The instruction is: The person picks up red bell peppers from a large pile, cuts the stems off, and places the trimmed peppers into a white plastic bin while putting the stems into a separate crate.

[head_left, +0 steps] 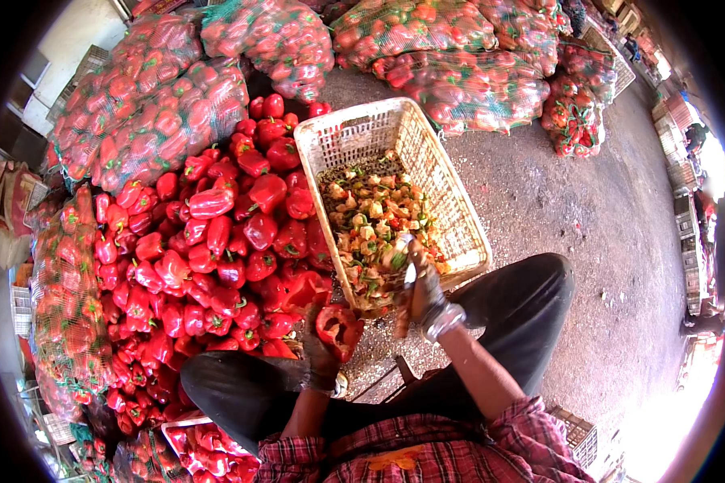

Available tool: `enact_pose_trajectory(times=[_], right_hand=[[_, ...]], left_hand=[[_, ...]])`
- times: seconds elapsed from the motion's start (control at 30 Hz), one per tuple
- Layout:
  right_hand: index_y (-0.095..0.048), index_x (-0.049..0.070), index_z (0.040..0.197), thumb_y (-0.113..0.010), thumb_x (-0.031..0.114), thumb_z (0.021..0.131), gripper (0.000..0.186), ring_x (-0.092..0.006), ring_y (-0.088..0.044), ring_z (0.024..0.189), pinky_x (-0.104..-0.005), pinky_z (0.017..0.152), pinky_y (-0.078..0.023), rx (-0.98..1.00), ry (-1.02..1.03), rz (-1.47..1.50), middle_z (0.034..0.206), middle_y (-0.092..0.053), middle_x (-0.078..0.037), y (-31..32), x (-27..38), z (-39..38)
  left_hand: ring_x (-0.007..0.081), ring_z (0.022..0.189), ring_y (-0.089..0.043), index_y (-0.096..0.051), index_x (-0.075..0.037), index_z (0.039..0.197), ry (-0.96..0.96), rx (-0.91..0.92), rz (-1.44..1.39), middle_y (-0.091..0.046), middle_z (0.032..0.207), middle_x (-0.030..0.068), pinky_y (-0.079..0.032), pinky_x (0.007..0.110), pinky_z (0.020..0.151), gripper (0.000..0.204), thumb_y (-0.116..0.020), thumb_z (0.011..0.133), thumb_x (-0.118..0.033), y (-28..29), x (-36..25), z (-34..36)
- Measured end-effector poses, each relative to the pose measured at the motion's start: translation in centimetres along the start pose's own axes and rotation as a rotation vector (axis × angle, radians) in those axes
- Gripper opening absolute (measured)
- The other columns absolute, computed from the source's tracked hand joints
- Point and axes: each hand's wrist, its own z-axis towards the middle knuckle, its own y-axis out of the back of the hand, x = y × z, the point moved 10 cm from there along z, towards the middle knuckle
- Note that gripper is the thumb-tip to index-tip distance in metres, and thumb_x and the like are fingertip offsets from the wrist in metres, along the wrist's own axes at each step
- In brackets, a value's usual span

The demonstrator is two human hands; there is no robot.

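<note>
My left hand [321, 354] holds a cut, hollowed red bell pepper [337, 330] just below a cream plastic crate [467, 201]. My right hand [427, 298] is over the crate's near edge, closed on what looks like a small knife [410, 274], blurred and partly hidden by the fingers. Inside the crate are several pale pepper cores with green stems [370, 211] among scattered seeds. A large heap of whole red bell peppers [209, 204] lies to the left of the crate.
Mesh sacks of peppers [435, 88] line the back and left [68, 290]. A crate of peppers [209, 447] sits at lower left, an empty-looking crate [572, 431] at lower right. My bent legs [524, 322] flank my hands. Stacked crates [685, 233] stand along the far right.
</note>
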Motion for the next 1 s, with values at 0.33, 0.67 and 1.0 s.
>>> enact_pose_trajectory(times=[0.33, 0.67, 1.0], right_hand=[[-0.065, 0.001, 0.101, -0.073, 0.021, 0.077, 0.032, -0.0135, -0.056, 0.058, -0.0278, 0.063, -0.051, 0.211, 0.116, -0.78, 0.07, -0.06, -0.001, 1.1, -4.6, 1.6], [-0.063, 0.0, 0.092, -0.065, 0.018, 0.085, 0.018, -0.0154, -0.059, 0.054, -0.0301, 0.063, -0.052, 0.492, 0.441, -0.892, 0.067, -0.062, -0.004, -5.3, -1.9, -3.3], [-0.053, -0.001, 0.107, -0.067, 0.027, 0.086, 0.038, -0.017, -0.058, 0.077, -0.0325, 0.066, -0.048, 0.531, 0.28, -0.987, 0.091, -0.059, -0.009, -9.5, -6.0, -4.8]], left_hand=[[0.0211, 0.104, -0.06, -0.053, -0.002, 0.122, -0.569, 0.663, 1.151, -0.06, 0.115, 0.0115, -0.049, 0.033, 0.09, 0.041, -0.058, 0.09, -0.028, -9.3, 0.7, -5.8], [0.0207, 0.105, -0.053, -0.04, 0.001, 0.134, 0.085, 0.369, 0.074, -0.053, 0.122, 0.0124, -0.042, 0.036, 0.096, 0.07, -0.033, 0.096, -0.056, -5.2, 0.3, -4.5], [0.0164, 0.102, -0.056, -0.043, -0.007, 0.133, -0.213, 0.025, 0.556, -0.058, 0.114, 0.0091, -0.048, 0.03, 0.086, 0.061, -0.071, 0.079, -0.005, -1.5, -6.1, -7.4]])
